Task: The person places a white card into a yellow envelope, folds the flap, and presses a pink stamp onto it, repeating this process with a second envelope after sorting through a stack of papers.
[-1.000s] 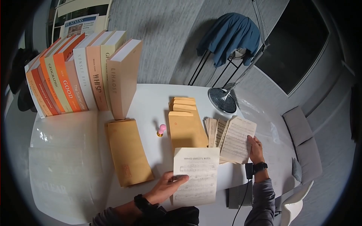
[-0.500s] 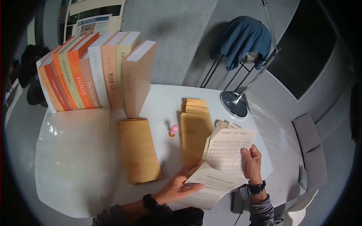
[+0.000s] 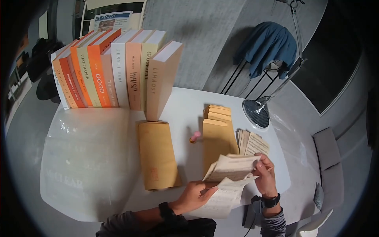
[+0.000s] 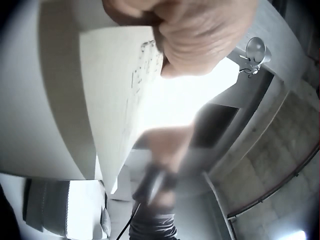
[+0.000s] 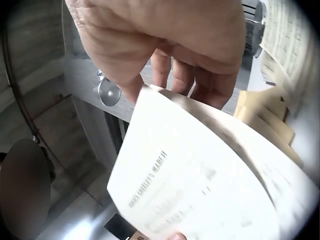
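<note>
My left hand [image 3: 193, 197] pinches a sheet of printed music [image 3: 217, 203] by its left side, low over the near table edge. The right hand [image 3: 265, 173] holds more music sheets [image 3: 233, 166] by their right edge, tilted and bowed just above the left hand's sheet, overlapping it in the head view. In the right wrist view, a title ending in MARCH reads on the front sheet [image 5: 175, 185], and that hand's thumb and fingers [image 5: 182, 77] meet at the paper's corner. The left wrist view has the left hand [image 4: 200, 35] gripping a brightly lit sheet [image 4: 112, 85].
Brown envelopes lie in two stacks, one at left [image 3: 158, 154] and one in the middle [image 3: 217, 136], with a pink-handled seal stamp [image 3: 194, 136] between. More music sheets [image 3: 254, 144] lie beyond my right hand. A book row [image 3: 104, 75] and lamp base [image 3: 256, 113] stand behind.
The right hand's sheets have left the pile and come over the left hand's sheet, tilting flatter. The left hand's sheet has moved right and tipped. The head view has swung left.
</note>
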Demonstrator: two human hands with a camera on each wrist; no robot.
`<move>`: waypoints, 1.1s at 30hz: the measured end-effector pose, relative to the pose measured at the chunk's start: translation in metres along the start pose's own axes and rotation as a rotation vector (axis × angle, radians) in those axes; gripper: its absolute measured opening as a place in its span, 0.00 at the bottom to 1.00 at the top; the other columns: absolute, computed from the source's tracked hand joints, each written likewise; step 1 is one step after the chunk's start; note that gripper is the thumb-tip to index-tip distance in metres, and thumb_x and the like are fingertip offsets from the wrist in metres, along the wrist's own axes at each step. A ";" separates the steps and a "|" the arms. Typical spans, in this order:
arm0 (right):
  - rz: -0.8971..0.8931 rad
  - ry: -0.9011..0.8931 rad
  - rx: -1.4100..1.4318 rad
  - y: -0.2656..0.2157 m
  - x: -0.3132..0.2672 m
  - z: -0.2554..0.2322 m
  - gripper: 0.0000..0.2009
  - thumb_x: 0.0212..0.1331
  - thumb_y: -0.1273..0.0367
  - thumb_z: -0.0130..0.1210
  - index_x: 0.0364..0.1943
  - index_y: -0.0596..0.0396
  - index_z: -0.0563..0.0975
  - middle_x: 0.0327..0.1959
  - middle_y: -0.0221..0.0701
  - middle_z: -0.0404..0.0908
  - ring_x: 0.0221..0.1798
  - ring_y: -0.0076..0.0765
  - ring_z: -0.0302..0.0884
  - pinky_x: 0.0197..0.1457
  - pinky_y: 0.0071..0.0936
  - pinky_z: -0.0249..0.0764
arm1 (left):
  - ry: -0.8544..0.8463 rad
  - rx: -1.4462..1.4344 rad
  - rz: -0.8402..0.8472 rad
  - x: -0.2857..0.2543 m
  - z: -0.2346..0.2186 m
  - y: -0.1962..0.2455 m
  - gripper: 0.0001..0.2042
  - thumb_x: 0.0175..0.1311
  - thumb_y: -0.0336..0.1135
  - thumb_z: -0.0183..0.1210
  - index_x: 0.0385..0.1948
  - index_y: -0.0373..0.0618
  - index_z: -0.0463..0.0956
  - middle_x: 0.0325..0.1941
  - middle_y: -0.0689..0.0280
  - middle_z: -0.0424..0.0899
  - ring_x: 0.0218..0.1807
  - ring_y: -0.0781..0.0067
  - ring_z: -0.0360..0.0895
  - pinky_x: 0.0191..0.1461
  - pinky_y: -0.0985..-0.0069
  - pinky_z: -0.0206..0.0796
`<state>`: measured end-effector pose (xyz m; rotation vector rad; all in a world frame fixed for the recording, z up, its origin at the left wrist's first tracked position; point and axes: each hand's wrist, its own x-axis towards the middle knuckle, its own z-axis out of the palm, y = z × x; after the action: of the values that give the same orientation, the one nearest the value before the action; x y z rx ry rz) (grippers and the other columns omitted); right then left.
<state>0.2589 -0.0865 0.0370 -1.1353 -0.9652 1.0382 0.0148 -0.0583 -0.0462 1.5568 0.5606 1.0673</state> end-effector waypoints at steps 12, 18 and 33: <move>-0.074 -0.353 -0.889 -0.062 0.022 0.047 0.08 0.61 0.72 0.63 0.42 0.62 0.84 0.35 0.32 0.86 0.36 0.23 0.79 0.43 0.19 0.73 | -0.127 0.066 0.125 0.001 0.004 -0.008 0.12 0.63 0.23 0.60 0.47 0.43 0.83 0.37 0.48 0.84 0.30 0.57 0.81 0.36 0.71 0.73; 0.021 -0.527 -0.759 -0.063 0.025 0.058 0.09 0.60 0.69 0.65 0.41 0.57 0.85 0.34 0.29 0.86 0.35 0.21 0.78 0.42 0.21 0.75 | -0.109 0.053 0.140 0.002 0.006 -0.014 0.14 0.64 0.24 0.59 0.50 0.45 0.82 0.36 0.48 0.84 0.28 0.57 0.79 0.34 0.70 0.71; 0.319 -0.644 -0.526 -0.062 0.031 0.047 0.18 0.58 0.75 0.66 0.53 0.58 0.80 0.39 0.24 0.80 0.41 0.16 0.75 0.46 0.16 0.73 | -0.195 0.019 0.081 -0.001 0.005 -0.015 0.20 0.61 0.20 0.54 0.53 0.49 0.82 0.39 0.52 0.85 0.24 0.64 0.74 0.32 0.72 0.69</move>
<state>0.2304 -0.0522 0.1080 -1.4457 -1.6737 1.5096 0.0213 -0.0578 -0.0601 1.6899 0.3782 0.9594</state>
